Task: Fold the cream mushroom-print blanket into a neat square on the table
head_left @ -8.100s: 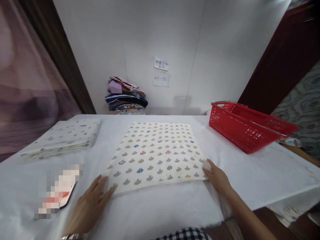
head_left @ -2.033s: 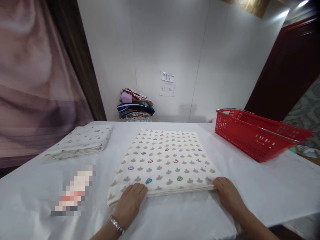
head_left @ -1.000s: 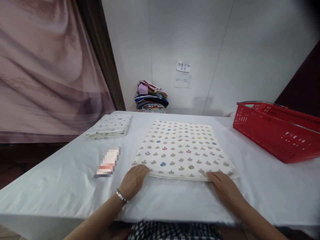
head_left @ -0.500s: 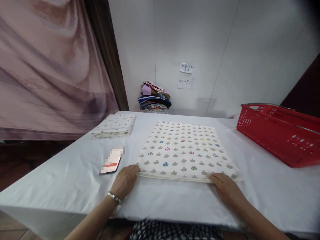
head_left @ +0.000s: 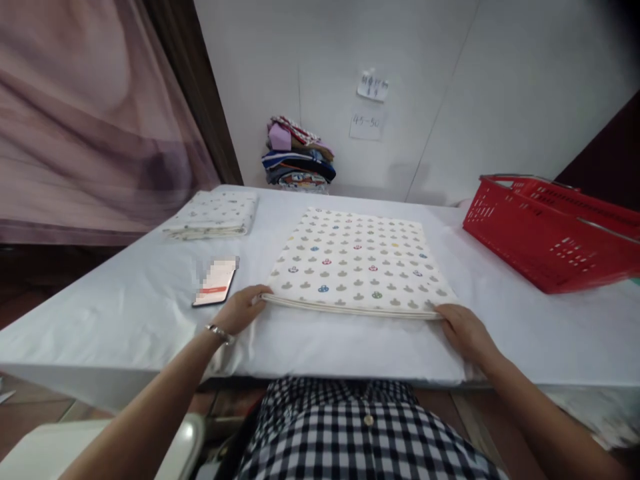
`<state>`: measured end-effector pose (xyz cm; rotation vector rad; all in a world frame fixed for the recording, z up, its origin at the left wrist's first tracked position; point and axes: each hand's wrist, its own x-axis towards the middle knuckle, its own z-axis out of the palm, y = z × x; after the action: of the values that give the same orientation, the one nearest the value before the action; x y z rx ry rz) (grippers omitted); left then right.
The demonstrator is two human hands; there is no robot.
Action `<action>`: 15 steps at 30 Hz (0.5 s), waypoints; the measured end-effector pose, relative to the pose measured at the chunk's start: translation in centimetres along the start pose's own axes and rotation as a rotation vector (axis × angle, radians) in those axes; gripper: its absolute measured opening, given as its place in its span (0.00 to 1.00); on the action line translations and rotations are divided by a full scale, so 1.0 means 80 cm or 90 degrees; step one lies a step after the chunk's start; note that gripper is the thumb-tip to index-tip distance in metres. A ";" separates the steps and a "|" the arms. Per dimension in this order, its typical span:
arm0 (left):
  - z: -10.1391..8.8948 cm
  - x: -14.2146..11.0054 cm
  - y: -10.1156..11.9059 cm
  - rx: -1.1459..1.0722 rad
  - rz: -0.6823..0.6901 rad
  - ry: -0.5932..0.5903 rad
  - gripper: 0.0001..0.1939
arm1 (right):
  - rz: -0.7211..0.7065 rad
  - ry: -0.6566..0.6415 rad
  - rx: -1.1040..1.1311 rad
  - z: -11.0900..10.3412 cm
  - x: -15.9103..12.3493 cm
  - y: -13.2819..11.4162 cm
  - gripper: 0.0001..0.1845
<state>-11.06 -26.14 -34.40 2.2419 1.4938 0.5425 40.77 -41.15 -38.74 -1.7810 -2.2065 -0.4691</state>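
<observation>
A folded white cloth [head_left: 357,263] printed with small grey and coloured mushroom shapes lies flat, its layered edge toward me. My left hand [head_left: 243,308], with a silver band on the wrist, is closed on the near left corner. At the near right corner my right hand [head_left: 466,331] pinches the same edge, fingers on top and thumb lower down. Between the two hands the edge runs nearly straight, slightly raised from the table. Left of my left hand lies a phone [head_left: 219,281] with its screen up.
Another folded patterned cloth [head_left: 215,212] sits at the back left of the white-covered table [head_left: 345,353]. A red basket [head_left: 540,240] stands at the right. Behind the table rises a pile of folded clothes [head_left: 300,157] against the wall. A pink curtain [head_left: 75,120] hangs on the left.
My hands have closed on the cloth's near corners, and the right hand has moved out to the corner. The near edge has lifted a little. The view has tilted downward.
</observation>
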 end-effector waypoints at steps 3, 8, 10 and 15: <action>0.004 -0.003 -0.002 0.023 0.027 0.018 0.16 | -0.011 -0.028 0.000 -0.006 0.004 -0.004 0.17; 0.013 -0.011 0.013 0.182 0.152 0.061 0.17 | -0.045 -0.043 0.004 -0.020 0.013 -0.024 0.17; 0.021 -0.011 0.027 0.243 0.195 0.080 0.19 | -0.059 -0.044 0.012 -0.022 0.021 -0.038 0.17; 0.049 -0.003 0.074 0.288 0.301 0.058 0.17 | -0.079 -0.048 0.031 -0.018 0.047 -0.078 0.18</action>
<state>-4.50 -28.86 -34.69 2.9949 1.2105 0.4763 33.91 -39.60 -36.45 -1.6711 -2.3686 -0.3765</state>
